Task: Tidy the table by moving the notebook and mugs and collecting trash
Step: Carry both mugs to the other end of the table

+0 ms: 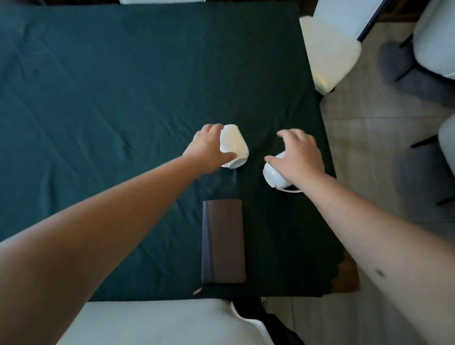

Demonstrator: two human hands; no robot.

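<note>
On the tablecloth [93, 84], each hand grasps a white mug: left hand [205, 151], right hand [299, 156].

Open tablecloth [79, 96] left and far; notebook [223, 241] near edge, chairs [332, 53] ringing table

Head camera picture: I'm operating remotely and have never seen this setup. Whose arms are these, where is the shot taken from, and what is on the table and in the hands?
There is no machine here: a person works with two bare hands, and the one picture comes from a wide-angle camera worn on the head, looking forward and down. Both arms reach out from the bottom corners.

The surface is a table under a dark green cloth, with pale chairs around it. The left hand grips a white mug, which is tilted with its opening towards the camera. The right hand lies over a second white mug, also tilted; whether the fingers have closed on it is unclear. Closer to the person, a dark closed notebook lies flat near the table's edge, untouched. I see no trash in view.
</note>
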